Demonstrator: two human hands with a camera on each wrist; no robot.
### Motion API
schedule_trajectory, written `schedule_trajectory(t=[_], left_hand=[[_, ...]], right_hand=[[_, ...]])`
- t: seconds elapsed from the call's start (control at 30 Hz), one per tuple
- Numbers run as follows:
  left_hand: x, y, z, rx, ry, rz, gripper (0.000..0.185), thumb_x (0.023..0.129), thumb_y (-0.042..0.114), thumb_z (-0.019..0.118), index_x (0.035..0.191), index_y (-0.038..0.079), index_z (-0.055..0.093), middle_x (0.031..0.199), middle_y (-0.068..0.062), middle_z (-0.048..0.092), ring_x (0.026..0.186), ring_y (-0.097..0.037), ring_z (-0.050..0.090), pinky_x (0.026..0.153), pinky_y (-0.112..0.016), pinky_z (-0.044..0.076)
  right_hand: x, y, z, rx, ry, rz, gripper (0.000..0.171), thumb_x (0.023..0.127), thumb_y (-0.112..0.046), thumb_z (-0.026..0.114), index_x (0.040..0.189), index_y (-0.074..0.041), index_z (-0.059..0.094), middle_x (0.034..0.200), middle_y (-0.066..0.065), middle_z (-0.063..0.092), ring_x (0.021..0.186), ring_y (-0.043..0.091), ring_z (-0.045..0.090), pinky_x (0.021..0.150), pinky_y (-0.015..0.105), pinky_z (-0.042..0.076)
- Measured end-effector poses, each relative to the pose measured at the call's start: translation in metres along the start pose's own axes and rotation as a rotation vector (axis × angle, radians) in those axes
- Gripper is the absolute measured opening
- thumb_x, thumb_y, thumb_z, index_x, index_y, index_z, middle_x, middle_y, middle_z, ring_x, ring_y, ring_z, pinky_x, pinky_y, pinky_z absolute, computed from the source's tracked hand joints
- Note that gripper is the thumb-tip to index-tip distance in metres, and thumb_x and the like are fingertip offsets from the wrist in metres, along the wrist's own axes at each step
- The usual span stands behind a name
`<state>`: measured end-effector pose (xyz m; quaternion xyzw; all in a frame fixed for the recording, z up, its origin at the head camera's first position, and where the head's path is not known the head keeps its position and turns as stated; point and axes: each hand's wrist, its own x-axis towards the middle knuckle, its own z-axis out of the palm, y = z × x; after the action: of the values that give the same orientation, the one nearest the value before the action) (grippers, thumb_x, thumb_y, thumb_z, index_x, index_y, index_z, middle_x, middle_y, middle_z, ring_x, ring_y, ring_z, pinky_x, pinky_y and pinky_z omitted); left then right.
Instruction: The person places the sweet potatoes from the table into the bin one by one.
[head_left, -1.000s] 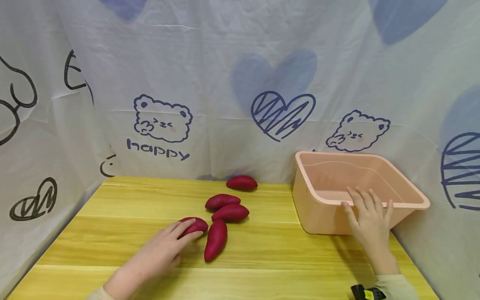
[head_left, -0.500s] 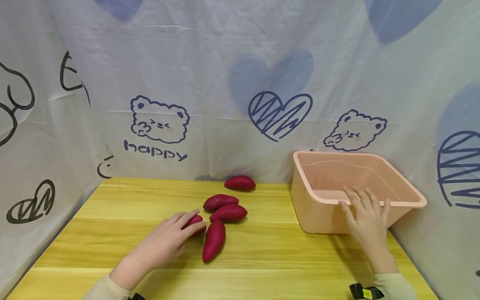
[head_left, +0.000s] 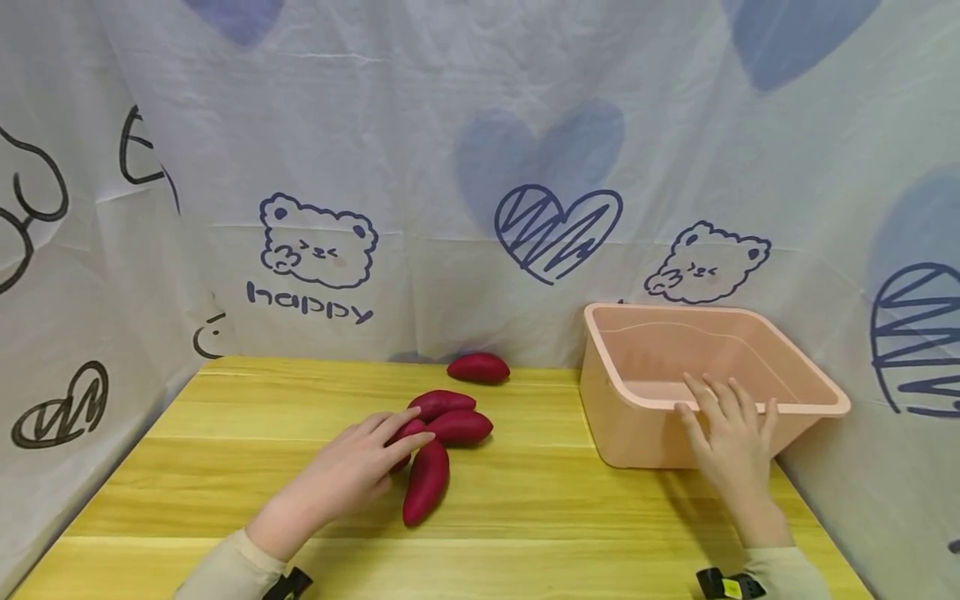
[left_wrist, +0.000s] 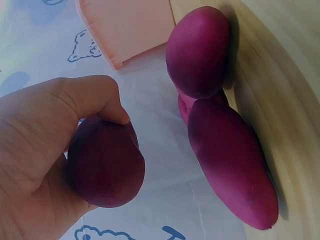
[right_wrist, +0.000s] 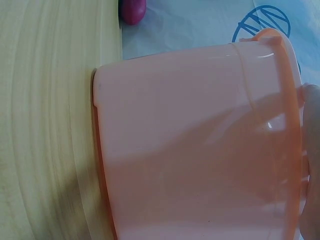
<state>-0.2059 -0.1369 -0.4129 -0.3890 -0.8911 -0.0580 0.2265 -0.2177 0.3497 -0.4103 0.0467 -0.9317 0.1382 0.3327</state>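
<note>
On the near edge of the wooden table, both forearms reach in, cream sleeves at the wrists.

L hand: left hand curled round one purple sweet potato; wrist view shows thumb and fingers wrapped on held potato, so a real grip, not just a touch.

Risk 1: held potato sits touching the cluster. Long potato lies just beside the fingers; two more, mid potato and upper potato, pack in behind. A sideways pull could likely nudge neighbours & send one rolling; tapered shapes roll easily on a smooth top.

Risk 2: grip looks to sit on one end of the potato. If so, free end may tip or slip out when raised.

R hand: right hand rests w/ straight, spread fingers over the near rim of the pink tub, holding nothing. Fingers on the rim could be struck, or block the way in.

Tub: looks empty as far as seen; light plastic, may slide toward the printed cloth if bumped.

Far back: lone potato near the cloth, well apart from the rest.
</note>
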Motion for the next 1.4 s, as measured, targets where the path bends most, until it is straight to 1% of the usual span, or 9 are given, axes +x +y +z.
schedule_trajectory(t=[0.17,0.3,0.43,0.6,0.73,0.87,0.97,1.13,1.4], left_hand=[[0.01,0.004,0.003,0.012,0.002,0.018,0.055,0.082,0.012,0.071,0.134,0.025,0.059,0.142,-0.009,0.054,0.116,-0.027,0.06,0.086,-0.044,0.055],[0.017,0.006,0.005,0.015,0.009,0.043,0.06,0.077,0.009,0.072,0.133,0.024,0.058,0.141,-0.011,0.055,0.116,-0.029,0.059,0.087,-0.044,0.055],[0.024,0.01,0.004,0.008,0.007,0.054,0.065,0.073,0.007,0.075,0.134,0.024,0.058,0.141,-0.011,0.054,0.118,-0.029,0.058,0.088,-0.045,0.054],[0.036,0.015,0.003,-0.014,-0.025,0.06,0.068,0.073,0.009,0.078,0.136,0.024,0.056,0.143,-0.01,0.052,0.121,-0.028,0.055,0.092,-0.045,0.053],[0.046,0.018,0.002,-0.019,-0.024,0.074,0.068,0.074,0.009,0.078,0.136,0.025,0.055,0.143,-0.009,0.053,0.123,-0.027,0.054,0.096,-0.042,0.052],[0.056,0.02,0.001,-0.009,-0.013,0.09,0.066,0.075,0.007,0.075,0.135,0.025,0.056,0.142,-0.01,0.053,0.121,-0.027,0.055,0.095,-0.042,0.052],[0.066,0.022,-0.002,-0.008,-0.014,0.101,0.065,0.075,0.006,0.074,0.135,0.024,0.055,0.144,-0.01,0.051,0.121,-0.028,0.055,0.093,-0.043,0.053],[0.081,0.026,-0.008,-0.01,-0.015,0.125,0.067,0.077,0.004,0.071,0.138,0.024,0.053,0.147,-0.008,0.048,0.127,-0.027,0.051,0.096,-0.043,0.052],[0.107,0.033,-0.02,0.055,0.041,0.189,0.062,0.08,0.01,0.071,0.138,0.022,0.054,0.147,-0.009,0.048,0.13,-0.027,0.048,0.103,-0.041,0.048]], right_hand=[[0.0,0.001,0.0,-0.005,-0.002,0.001,0.049,0.102,-0.047,0.04,0.145,-0.024,0.046,0.145,0.018,0.047,0.139,0.043,0.031,0.115,0.066,-0.005],[0.0,0.001,-0.001,-0.008,-0.014,0.006,0.049,0.102,-0.047,0.039,0.147,-0.026,0.043,0.147,0.018,0.045,0.141,0.043,0.029,0.115,0.066,-0.005],[0.001,-0.001,-0.006,-0.005,-0.064,0.016,0.051,0.102,-0.047,0.038,0.149,-0.028,0.039,0.155,0.014,0.036,0.145,0.042,0.023,0.115,0.066,-0.008],[0.002,-0.004,-0.014,-0.01,-0.14,0.018,0.053,0.103,-0.047,0.037,0.152,-0.029,0.033,0.162,0.011,0.024,0.15,0.04,0.014,0.114,0.067,-0.01],[0.003,-0.004,-0.018,-0.019,-0.182,0.01,0.054,0.103,-0.048,0.037,0.153,-0.03,0.031,0.162,0.012,0.021,0.15,0.039,0.011,0.114,0.068,-0.011],[0.004,-0.004,-0.021,-0.02,-0.205,0.006,0.056,0.102,-0.049,0.037,0.153,-0.029,0.03,0.162,0.013,0.02,0.15,0.039,0.01,0.113,0.068,-0.011],[0.005,-0.004,-0.022,-0.019,-0.214,0.006,0.056,0.102,-0.049,0.038,0.154,-0.029,0.029,0.163,0.013,0.019,0.151,0.04,0.01,0.113,0.068,-0.012],[0.005,-0.003,-0.022,-0.014,-0.226,0.007,0.057,0.102,-0.049,0.039,0.154,-0.029,0.028,0.163,0.012,0.017,0.151,0.04,0.009,0.113,0.069,-0.011],[0.005,-0.002,-0.019,-0.021,-0.218,0.007,0.058,0.102,-0.05,0.039,0.155,-0.03,0.026,0.163,0.012,0.017,0.151,0.039,0.008,0.113,0.068,-0.011]])
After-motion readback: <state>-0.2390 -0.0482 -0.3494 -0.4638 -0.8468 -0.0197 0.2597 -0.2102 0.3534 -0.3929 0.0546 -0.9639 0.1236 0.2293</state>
